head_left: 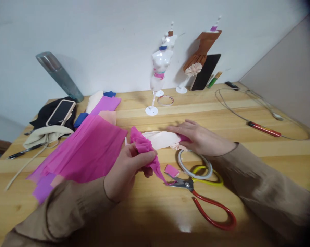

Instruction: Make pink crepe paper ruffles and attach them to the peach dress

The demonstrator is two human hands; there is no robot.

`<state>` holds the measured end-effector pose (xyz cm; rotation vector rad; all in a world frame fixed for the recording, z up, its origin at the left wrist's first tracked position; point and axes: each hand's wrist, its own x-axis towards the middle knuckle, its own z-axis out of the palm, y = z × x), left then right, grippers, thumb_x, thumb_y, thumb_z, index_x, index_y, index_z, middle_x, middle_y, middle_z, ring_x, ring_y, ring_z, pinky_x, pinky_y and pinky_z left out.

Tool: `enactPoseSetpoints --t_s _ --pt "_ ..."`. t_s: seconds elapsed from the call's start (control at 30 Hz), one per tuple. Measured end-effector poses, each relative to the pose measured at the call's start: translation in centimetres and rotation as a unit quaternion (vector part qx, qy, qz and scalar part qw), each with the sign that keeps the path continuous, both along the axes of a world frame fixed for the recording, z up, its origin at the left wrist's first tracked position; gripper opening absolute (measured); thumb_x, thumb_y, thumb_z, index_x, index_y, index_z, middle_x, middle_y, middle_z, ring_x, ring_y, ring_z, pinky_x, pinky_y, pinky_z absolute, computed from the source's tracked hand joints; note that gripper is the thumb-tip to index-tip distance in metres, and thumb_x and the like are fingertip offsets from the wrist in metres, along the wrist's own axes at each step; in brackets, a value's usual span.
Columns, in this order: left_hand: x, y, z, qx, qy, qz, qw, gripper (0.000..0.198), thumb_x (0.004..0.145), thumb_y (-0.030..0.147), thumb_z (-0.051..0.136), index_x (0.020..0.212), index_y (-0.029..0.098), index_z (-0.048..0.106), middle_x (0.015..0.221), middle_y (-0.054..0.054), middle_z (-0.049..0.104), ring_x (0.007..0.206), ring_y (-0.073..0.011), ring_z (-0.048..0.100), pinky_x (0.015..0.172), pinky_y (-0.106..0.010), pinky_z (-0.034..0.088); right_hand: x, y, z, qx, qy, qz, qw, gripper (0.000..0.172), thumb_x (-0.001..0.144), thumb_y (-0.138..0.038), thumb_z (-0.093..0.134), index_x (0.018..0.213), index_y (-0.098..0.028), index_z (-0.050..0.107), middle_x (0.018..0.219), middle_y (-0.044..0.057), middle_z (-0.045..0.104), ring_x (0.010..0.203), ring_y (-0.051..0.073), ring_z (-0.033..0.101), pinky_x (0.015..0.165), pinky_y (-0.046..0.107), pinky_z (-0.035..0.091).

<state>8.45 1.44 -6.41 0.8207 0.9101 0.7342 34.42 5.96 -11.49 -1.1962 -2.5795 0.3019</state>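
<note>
My left hand (134,163) pinches a strip of gathered magenta crepe paper (141,142), whose thin tail hangs toward the scissors. Fingers stretched out, my right hand (193,135) rests over the right end of a pale cream piece (161,139) on the table; a bit of magenta shows beneath the palm. Scissors (187,185) with one red and one yellow handle lie in front of it, blades partly apart. A thin roll of white tape (180,163) overlaps the yellow handle. Beside the blades is a small pink scrap (171,170).
Magenta crepe paper sheets (93,147) spread across the left. Behind stand a white mini mannequin (161,61), another in a brown dress (203,48), and a dark tablet (206,73). A phone (61,112), a spray bottle (59,75) and a cabled red tool (264,129) flank them.
</note>
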Motion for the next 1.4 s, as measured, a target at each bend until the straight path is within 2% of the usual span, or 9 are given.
enactPoseSetpoints --t_s 0.2,0.33,0.4,0.53,0.67,0.73,0.93,1.07,1.4 --pt "-0.9 1.9 0.8 -0.032 -0.009 -0.021 0.999 0.017 0.075 0.024 0.067 0.066 0.014 0.057 0.058 0.001 0.054 0.046 -0.0071 0.05 0.042 -0.017 0.037 0.2 -0.5 0.4 -0.015 0.07 0.033 0.997 0.054 0.087 -0.024 0.06 0.139 -0.021 0.049 0.133 0.012 0.059 0.12 0.028 0.054 0.1 0.045 0.042" --pt "-0.8 2.2 0.9 -0.025 -0.028 -0.047 0.998 0.017 0.081 0.026 0.061 0.069 0.013 0.058 0.059 0.0 0.057 0.046 -0.007 0.051 0.041 -0.016 0.038 -1.3 -2.1 2.0 -0.027 0.229 -0.018 0.973 0.031 0.087 -0.029 0.061 0.117 -0.021 0.067 0.12 0.011 0.067 0.114 0.027 0.06 0.098 0.043 0.047" --pt "-0.6 1.9 0.8 -0.029 -0.015 -0.064 0.997 0.016 0.08 0.026 0.06 0.072 0.013 0.058 0.059 0.0 0.059 0.045 -0.0073 0.052 0.041 -0.016 0.038 -2.7 -3.3 3.0 -0.121 0.329 -0.051 0.935 0.024 0.09 -0.035 0.058 0.105 -0.022 0.071 0.108 0.009 0.071 0.098 0.023 0.067 0.086 0.037 0.053" --pt "-0.3 1.0 0.4 0.0 0.004 -0.11 0.994 0.014 0.078 0.024 0.061 0.071 0.014 0.054 0.057 0.001 0.059 0.041 -0.0061 0.048 0.04 -0.016 0.034 -5.8 -5.3 4.1 -0.268 0.463 -0.076 0.842 0.04 0.088 -0.055 0.055 0.094 -0.02 0.074 0.092 0.009 0.073 0.086 0.022 0.068 0.078 0.035 0.054" --pt "-0.3 0.5 0.4 0.046 0.03 -0.139 0.989 0.014 0.076 0.02 0.059 0.066 0.015 0.05 0.051 0.004 0.053 0.039 -0.0047 0.042 0.039 -0.016 0.03 -7.8 -5.4 3.3 -0.367 0.546 -0.117 0.744 0.037 0.086 -0.053 0.06 0.096 -0.02 0.073 0.093 0.008 0.073 0.083 0.02 0.068 0.078 0.035 0.053" --pt "-0.3 0.4 0.5 0.056 0.045 -0.147 0.986 0.013 0.076 0.02 0.058 0.067 0.015 0.05 0.05 0.005 0.052 0.039 -0.0046 0.041 0.04 -0.016 0.03 -8.4 -5.3 2.8 -0.388 0.563 -0.123 0.719 0.033 0.085 -0.049 0.063 0.093 -0.018 0.072 0.086 0.007 0.072 0.076 0.018 0.067 0.072 0.032 0.053" --pt "-0.5 0.1 1.0 0.072 0.115 -0.158 0.978 0.013 0.077 0.021 0.055 0.067 0.015 0.051 0.053 0.005 0.055 0.039 -0.0038 0.044 0.04 -0.015 0.033 -9.0 -5.3 2.6 -0.368 0.544 -0.147 0.74 0.023 0.075 -0.037 0.076 0.082 -0.016 0.069 0.07 0.001 0.067 0.058 0.009 0.057 0.055 0.024 0.046" --pt "-0.9 0.0 1.8 0.107 0.178 -0.186 0.96 0.017 0.081 0.021 0.051 0.065 0.014 0.055 0.049 0.005 0.055 0.035 -0.0042 0.046 0.038 -0.014 0.035 -8.9 -5.2 2.4 -0.373 0.526 -0.146 0.75 0.022 0.075 -0.035 0.076 0.087 -0.017 0.072 0.076 0.003 0.07 0.064 0.011 0.061 0.059 0.024 0.047" --pt "-1.4 0.3 2.6 0.186 0.277 -0.207 0.92 0.017 0.078 0.014 0.047 0.063 0.016 0.056 0.04 0.007 0.048 0.034 -0.007 0.048 0.034 -0.013 0.033 -8.6 -4.8 1.9 -0.435 0.556 -0.093 0.703 0.019 0.076 -0.031 0.077 0.092 -0.021 0.076 0.085 0.002 0.075 0.075 0.01 0.067 0.069 0.022 0.051"
